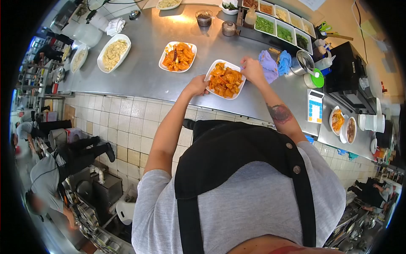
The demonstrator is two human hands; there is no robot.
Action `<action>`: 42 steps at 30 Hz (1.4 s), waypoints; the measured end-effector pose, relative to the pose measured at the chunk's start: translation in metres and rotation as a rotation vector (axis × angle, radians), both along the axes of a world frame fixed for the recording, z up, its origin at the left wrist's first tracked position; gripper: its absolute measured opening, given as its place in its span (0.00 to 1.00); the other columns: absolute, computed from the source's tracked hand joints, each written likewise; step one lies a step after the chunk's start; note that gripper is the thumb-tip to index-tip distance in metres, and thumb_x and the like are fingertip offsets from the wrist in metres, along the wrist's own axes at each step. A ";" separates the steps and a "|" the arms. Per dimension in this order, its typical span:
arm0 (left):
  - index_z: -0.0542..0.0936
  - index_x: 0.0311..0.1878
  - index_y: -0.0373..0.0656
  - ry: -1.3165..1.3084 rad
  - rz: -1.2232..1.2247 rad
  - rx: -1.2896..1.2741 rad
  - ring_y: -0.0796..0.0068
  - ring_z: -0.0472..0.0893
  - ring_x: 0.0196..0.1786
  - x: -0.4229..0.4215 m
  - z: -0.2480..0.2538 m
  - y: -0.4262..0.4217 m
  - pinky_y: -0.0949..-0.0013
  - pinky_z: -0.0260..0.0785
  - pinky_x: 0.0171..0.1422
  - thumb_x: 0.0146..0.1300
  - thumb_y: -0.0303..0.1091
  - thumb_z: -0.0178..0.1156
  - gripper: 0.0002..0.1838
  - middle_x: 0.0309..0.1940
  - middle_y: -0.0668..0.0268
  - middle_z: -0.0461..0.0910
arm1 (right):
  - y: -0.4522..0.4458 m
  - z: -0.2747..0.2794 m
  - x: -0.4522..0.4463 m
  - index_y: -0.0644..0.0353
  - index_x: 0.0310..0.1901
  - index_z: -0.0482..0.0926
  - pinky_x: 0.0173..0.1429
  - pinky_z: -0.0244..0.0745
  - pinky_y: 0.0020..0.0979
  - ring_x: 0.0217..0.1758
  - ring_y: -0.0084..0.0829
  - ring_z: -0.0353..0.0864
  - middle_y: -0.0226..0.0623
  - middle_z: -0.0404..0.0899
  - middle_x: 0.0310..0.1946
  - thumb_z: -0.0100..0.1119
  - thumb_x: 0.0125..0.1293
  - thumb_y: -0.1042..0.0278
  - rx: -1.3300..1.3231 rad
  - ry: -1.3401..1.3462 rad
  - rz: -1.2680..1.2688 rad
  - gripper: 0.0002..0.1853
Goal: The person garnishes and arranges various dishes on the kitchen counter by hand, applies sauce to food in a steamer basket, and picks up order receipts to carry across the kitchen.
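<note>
A square white plate [240,87] of orange-sauced fried pieces sits near the front edge of the steel counter. My left hand [196,86] grips its left rim, thumb on top. At the upper right rim is my right hand [252,70], fingers pinched together; a small purplish bit shows at the fingertips, too small to name. Just right of that hand lie a crumpled purple cloth [268,65] and a blue cloth [284,62]. To the left, a second white dish [161,63] holds similar orange food topped with a dark red chili.
An oval dish of fried rice [113,55] stands farther left. At the back are a dark sauce cup [204,18], a lidded jar [229,28] and a rack of chopped toppings [265,23]. A calculator [314,106] lies right. Co-workers [46,173] stand behind at the left.
</note>
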State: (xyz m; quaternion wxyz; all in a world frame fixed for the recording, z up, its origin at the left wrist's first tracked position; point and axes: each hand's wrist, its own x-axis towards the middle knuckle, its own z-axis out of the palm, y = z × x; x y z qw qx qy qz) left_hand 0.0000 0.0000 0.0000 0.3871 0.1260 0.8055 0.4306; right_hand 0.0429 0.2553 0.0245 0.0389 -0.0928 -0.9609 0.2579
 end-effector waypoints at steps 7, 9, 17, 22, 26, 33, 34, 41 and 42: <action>0.73 0.48 0.35 0.058 -0.008 0.002 0.77 0.75 0.16 0.003 0.007 0.003 0.71 0.68 0.19 0.62 0.30 0.49 0.13 0.19 0.62 0.77 | 0.001 -0.014 -0.016 0.59 0.34 0.81 0.38 0.76 0.32 0.32 0.35 0.82 0.43 0.81 0.27 0.65 0.45 0.73 -0.184 0.110 0.051 0.11; 0.73 0.47 0.33 0.059 0.004 0.024 0.76 0.75 0.16 0.003 0.004 0.004 0.70 0.69 0.18 0.62 0.31 0.49 0.13 0.19 0.61 0.77 | 0.012 -0.014 -0.017 0.61 0.33 0.82 0.37 0.76 0.28 0.30 0.31 0.82 0.42 0.82 0.27 0.67 0.45 0.72 -0.350 0.111 0.026 0.11; 0.74 0.48 0.36 0.058 -0.012 -0.008 0.76 0.74 0.16 0.000 0.003 0.001 0.71 0.69 0.18 0.62 0.32 0.49 0.14 0.19 0.62 0.77 | 0.014 -0.011 -0.023 0.65 0.35 0.80 0.39 0.76 0.32 0.32 0.36 0.82 0.44 0.81 0.28 0.63 0.48 0.74 -0.151 0.016 0.323 0.10; 0.73 0.49 0.36 0.085 -0.082 -0.021 0.77 0.75 0.18 -0.006 0.002 0.002 0.72 0.69 0.20 0.60 0.29 0.47 0.15 0.19 0.63 0.77 | -0.009 -0.012 -0.035 0.65 0.36 0.79 0.40 0.76 0.35 0.34 0.40 0.82 0.48 0.81 0.31 0.62 0.53 0.72 0.012 0.110 0.375 0.09; 0.73 0.49 0.36 0.092 -0.118 -0.071 0.77 0.76 0.19 -0.010 0.008 0.003 0.72 0.70 0.21 0.60 0.28 0.46 0.15 0.20 0.64 0.77 | -0.017 -0.016 -0.048 0.64 0.35 0.80 0.41 0.75 0.36 0.33 0.42 0.81 0.46 0.81 0.29 0.60 0.53 0.73 -0.047 0.172 0.402 0.08; 0.73 0.51 0.36 0.063 -0.092 -0.055 0.77 0.75 0.19 -0.006 0.007 0.003 0.73 0.70 0.22 0.59 0.27 0.45 0.16 0.19 0.64 0.76 | 0.001 -0.016 -0.050 0.61 0.37 0.82 0.35 0.72 0.29 0.27 0.26 0.77 0.36 0.81 0.25 0.61 0.55 0.69 -0.466 0.070 0.403 0.08; 0.73 0.51 0.36 0.052 -0.085 -0.044 0.77 0.75 0.19 -0.006 0.008 0.003 0.73 0.70 0.22 0.59 0.27 0.44 0.17 0.20 0.64 0.76 | 0.003 -0.018 -0.052 0.60 0.37 0.82 0.35 0.72 0.30 0.27 0.26 0.77 0.36 0.81 0.25 0.62 0.55 0.69 -0.404 0.108 0.478 0.08; 0.73 0.47 0.34 0.024 0.015 0.064 0.76 0.77 0.20 -0.008 -0.015 -0.004 0.71 0.71 0.20 0.62 0.29 0.47 0.13 0.24 0.60 0.78 | 0.078 0.031 -0.066 0.60 0.29 0.82 0.35 0.73 0.36 0.31 0.37 0.81 0.41 0.81 0.25 0.63 0.48 0.69 0.309 -0.346 0.609 0.06; 0.72 0.48 0.34 -0.004 0.055 0.084 0.77 0.77 0.20 -0.007 -0.013 -0.003 0.71 0.71 0.20 0.62 0.29 0.47 0.13 0.24 0.60 0.78 | 0.083 0.046 -0.055 0.60 0.26 0.81 0.35 0.73 0.37 0.31 0.39 0.80 0.42 0.80 0.25 0.62 0.47 0.71 0.357 -0.286 0.458 0.04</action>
